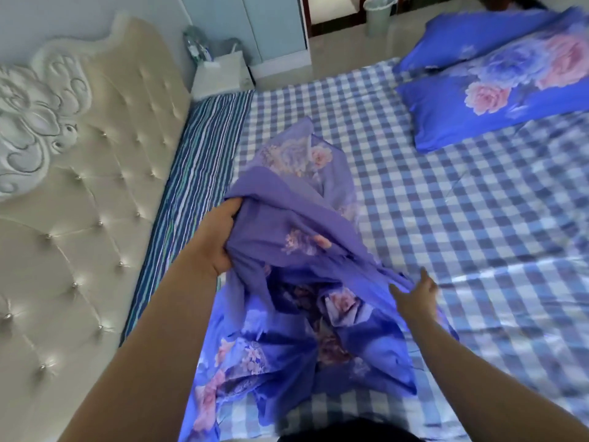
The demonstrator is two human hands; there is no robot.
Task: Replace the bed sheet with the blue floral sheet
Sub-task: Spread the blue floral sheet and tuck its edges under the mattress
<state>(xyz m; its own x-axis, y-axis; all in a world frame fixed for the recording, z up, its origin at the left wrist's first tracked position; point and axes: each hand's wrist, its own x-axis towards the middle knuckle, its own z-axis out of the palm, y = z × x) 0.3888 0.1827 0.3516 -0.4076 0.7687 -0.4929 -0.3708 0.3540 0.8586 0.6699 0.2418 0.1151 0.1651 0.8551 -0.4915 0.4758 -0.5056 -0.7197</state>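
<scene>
Sheet first: one crumpled blue floral cotton-like sheet (296, 282) printed with pink and lilac roses lies bunched in a long heap on the bed, running from the near edge toward the middle; its upper folds are lifted clear of the bed; beneath it lies one blue-and-white checked sheet (446, 202), flat with a few creases, covering most of the bed; one strip of blue, white and green striped fabric (197, 173) shows along the headboard edge; two blue pillows (497, 90) in a matching rose print lie overlapping at the far right corner; one cream tufted leather-look headboard (95, 202) with shiny buttons and a carved white scroll crest stands at the left; one white bedside cabinet (223, 74) and one pale green ribbed waste bin (377, 15) stand beyond the bed; no readable writing shows anywhere; the left hand (220, 237) grips a raised fold of the floral sheet, fingers curled into the cloth; the right hand (417, 298), blurred, has its fingers spread and loose, resting at the sheet's right edge and holding nothing.
</scene>
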